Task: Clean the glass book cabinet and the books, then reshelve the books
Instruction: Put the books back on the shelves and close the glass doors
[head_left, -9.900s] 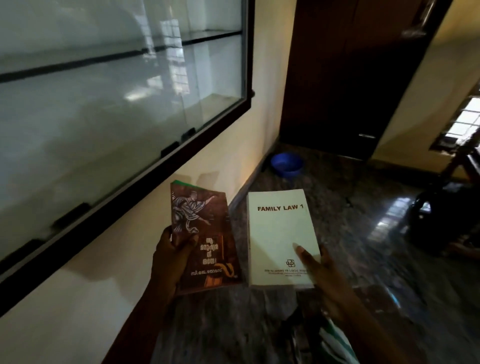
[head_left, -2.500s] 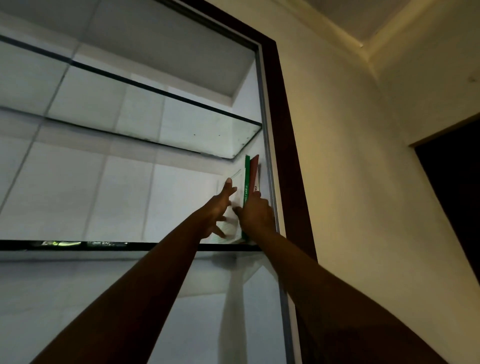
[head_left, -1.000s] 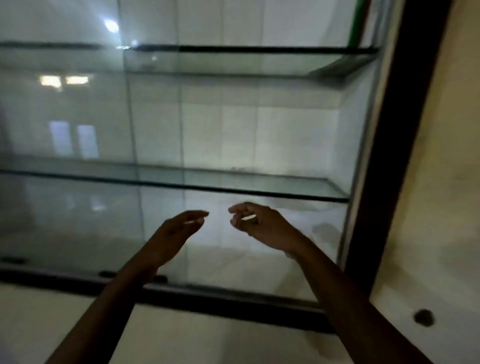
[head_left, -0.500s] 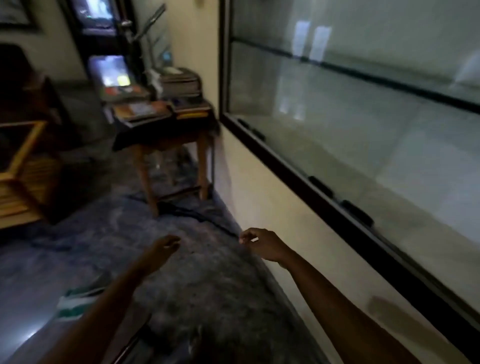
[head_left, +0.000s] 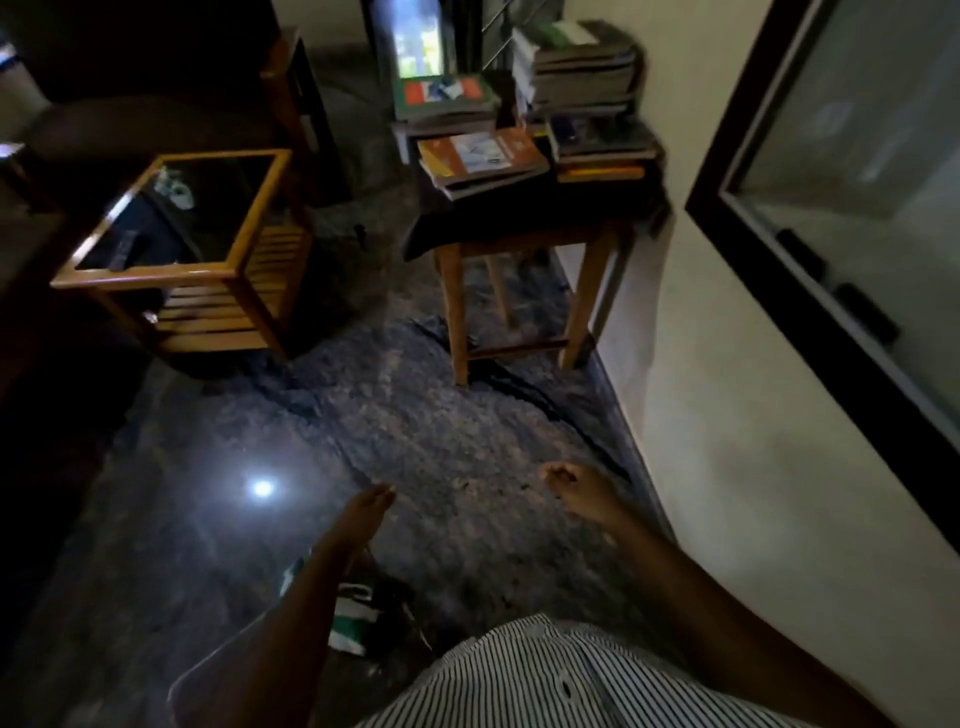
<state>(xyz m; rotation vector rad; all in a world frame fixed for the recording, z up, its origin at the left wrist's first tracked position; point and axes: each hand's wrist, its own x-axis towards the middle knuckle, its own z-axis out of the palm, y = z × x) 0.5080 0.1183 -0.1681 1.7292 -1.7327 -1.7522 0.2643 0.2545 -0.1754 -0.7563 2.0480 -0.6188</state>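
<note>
Both hands empty, held out low over the dark stone floor (head_left: 415, 441). Left hand (head_left: 366, 512) flat, fingers straight and together, holding nothing. Right hand (head_left: 574, 491) loosely curled, fingers bent inward, nothing in it. Books (head_left: 571, 104) lie in several stacks on a small wooden table (head_left: 519, 218) draped with a dark cloth, standing against the wall (head_left: 727, 415) ahead. Tallest stack at the far right corner of the table; an orange-covered book (head_left: 483, 156) tops the near left stack. Glass book cabinet (head_left: 857, 182) on the right, set in the wall, dark frame, well apart from both hands; sliding-panel grips visible along its lower rail. Wooden side table (head_left: 182, 249) with a glass top and slatted sides stands left of the books' table. Striped shirt (head_left: 545, 675) at bottom edge. Bright light reflection on the floor near the left hand.
</note>
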